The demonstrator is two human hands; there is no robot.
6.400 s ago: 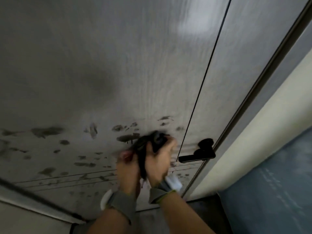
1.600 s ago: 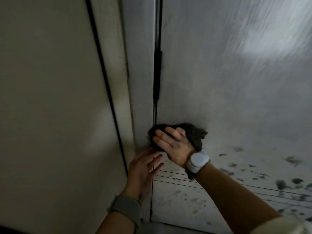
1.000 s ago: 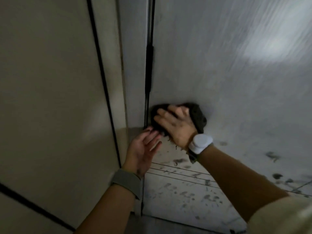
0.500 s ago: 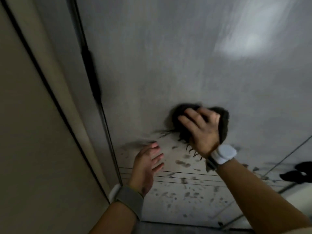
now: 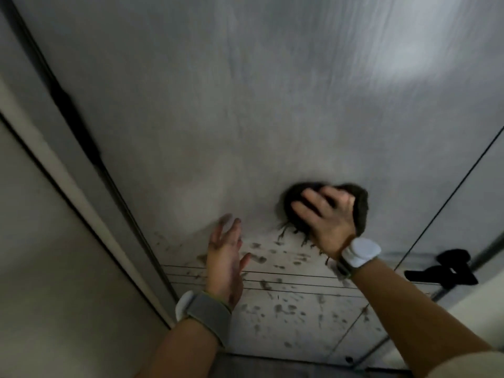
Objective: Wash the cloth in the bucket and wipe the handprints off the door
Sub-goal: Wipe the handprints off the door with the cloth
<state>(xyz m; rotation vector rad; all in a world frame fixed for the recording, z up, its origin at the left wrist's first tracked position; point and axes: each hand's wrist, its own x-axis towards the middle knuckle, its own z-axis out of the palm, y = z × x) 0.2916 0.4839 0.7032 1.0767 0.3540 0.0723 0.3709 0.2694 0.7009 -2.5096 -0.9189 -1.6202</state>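
Item: dark crumpled wet cloth (image 5: 360, 211), pressed flat to grey wood-grain door panel (image 5: 245, 105) by right hand (image 5: 327, 219), fingers spread straight over it; left hand (image 5: 225, 257) w/ fingers straight, holding nothing, near the door, contact unclear. Risk (est.): drips under the cloth may streak down, smearing dark handprint smudges (image 5: 272, 296) lower down. Vs 0.5 s ago: cloth and right hand shifted rightward, away from the hinge edge; black lever handle (image 5: 441, 271) more in view.

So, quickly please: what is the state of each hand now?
Left hand: open, fingers straight, holding nothing.
Right hand: open, fingers spread, pressing the dark cloth on the door.
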